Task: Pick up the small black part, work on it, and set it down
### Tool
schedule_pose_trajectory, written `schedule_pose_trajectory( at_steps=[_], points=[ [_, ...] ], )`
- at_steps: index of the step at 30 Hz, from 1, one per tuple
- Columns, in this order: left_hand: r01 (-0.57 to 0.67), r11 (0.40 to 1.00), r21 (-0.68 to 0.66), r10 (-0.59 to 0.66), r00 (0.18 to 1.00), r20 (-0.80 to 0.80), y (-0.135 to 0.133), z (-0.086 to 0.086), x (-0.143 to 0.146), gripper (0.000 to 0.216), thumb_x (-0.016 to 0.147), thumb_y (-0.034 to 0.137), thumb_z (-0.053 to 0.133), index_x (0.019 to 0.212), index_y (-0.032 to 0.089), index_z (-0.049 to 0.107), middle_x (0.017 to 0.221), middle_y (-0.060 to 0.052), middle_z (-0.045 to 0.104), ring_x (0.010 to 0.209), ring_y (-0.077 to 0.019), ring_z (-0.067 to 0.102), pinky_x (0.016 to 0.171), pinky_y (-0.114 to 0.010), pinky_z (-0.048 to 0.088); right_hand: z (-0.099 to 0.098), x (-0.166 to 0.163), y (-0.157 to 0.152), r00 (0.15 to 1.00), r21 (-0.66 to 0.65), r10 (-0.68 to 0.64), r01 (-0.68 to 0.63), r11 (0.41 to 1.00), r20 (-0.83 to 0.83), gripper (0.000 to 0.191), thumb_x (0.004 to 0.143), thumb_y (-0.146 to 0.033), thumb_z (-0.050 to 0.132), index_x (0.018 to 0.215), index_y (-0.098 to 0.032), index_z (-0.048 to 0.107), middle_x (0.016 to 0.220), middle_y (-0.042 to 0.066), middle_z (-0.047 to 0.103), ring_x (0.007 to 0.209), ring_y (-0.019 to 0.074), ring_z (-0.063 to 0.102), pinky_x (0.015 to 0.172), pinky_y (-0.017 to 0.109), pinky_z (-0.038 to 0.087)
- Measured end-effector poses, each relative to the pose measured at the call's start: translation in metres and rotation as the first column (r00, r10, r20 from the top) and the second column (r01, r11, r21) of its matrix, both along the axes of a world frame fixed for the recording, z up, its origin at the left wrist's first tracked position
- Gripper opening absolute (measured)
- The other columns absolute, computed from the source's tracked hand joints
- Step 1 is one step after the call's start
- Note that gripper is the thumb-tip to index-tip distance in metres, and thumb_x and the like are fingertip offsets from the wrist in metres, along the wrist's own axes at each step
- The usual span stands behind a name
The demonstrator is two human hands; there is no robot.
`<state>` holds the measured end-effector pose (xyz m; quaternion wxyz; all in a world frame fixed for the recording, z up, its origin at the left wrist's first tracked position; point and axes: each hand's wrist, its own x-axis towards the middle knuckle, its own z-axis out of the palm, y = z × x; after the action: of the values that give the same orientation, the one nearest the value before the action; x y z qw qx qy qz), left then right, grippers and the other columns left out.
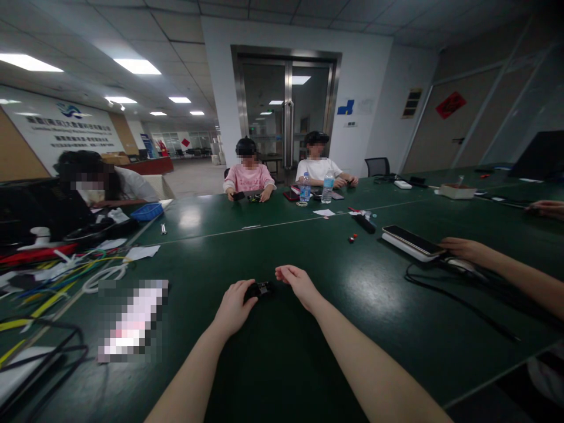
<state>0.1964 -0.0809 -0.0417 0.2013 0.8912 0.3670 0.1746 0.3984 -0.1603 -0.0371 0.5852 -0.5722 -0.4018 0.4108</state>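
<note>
A small black device (pixel 263 288) with some grey detail on its top rests on the dark green table in front of me. My left hand (pixel 235 305) has its fingers and thumb closed around the left end of that device. Just to the right of it, apart from the device, my right hand (pixel 299 286) hovers with curled fingers pressed together. Whatever may be between those fingertips is hidden or too small to make out.
A pixelated phone-like object (pixel 134 320) lies left, near tangled cables (pixel 106 276). At right, a co-worker's hand (pixel 469 249) touches things beside a phone (pixel 412 239) on a white box. Across the table (pixel 211 252), two people sit near water bottles (pixel 327 188); another person leans at left.
</note>
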Motion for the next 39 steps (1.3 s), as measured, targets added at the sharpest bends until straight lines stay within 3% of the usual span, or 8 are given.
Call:
schedule_pose_trajectory(
  at_steps=[10, 32, 39],
  points=[
    [0.009, 1.0, 0.004, -0.009, 1.0, 0.011, -0.0016, 0.0033, 0.0009, 0.043, 0.079, 0.032, 0.048, 0.122, 0.023, 0.046, 0.124, -0.005, 0.05, 0.115, -0.0219, 0.044, 0.098, -0.038, 0.032, -0.008, 0.001, 0.0061, 1.0, 0.062, 0.01, -0.008, 0.998, -0.019, 0.034, 0.078, -0.046, 0.05, 0.096, -0.02, 0.063, 0.096, 0.006, 0.063, 0.091, 0.0182, 0.057, 0.082, 0.033, 0.041],
    [-0.016, 0.999, -0.03, 0.016, 1.0, -0.005, -0.0028, 0.0043, 0.0005, 0.044, 0.08, 0.033, 0.047, 0.124, 0.025, 0.043, 0.126, -0.005, 0.048, 0.117, -0.0226, 0.042, 0.097, -0.04, 0.033, -0.0004, 0.0001, 0.0008, 1.0, -0.004, 0.0, 0.0, 1.0, 0.0, 0.032, 0.079, -0.045, 0.049, 0.096, -0.022, 0.063, 0.099, 0.005, 0.063, 0.093, 0.0187, 0.056, 0.081, 0.033, 0.041],
    [0.018, 0.999, 0.048, -0.019, 1.0, 0.015, -0.001, 0.0009, 0.0016, 0.041, 0.079, 0.031, 0.048, 0.119, 0.023, 0.048, 0.123, -0.006, 0.049, 0.113, -0.0218, 0.045, 0.097, -0.037, 0.033, -0.0018, -0.001, 0.0022, 1.0, 0.037, 0.013, -0.012, 0.999, -0.019, 0.032, 0.079, -0.044, 0.05, 0.095, -0.02, 0.063, 0.096, 0.006, 0.063, 0.091, 0.0178, 0.057, 0.083, 0.032, 0.041]
  ],
)
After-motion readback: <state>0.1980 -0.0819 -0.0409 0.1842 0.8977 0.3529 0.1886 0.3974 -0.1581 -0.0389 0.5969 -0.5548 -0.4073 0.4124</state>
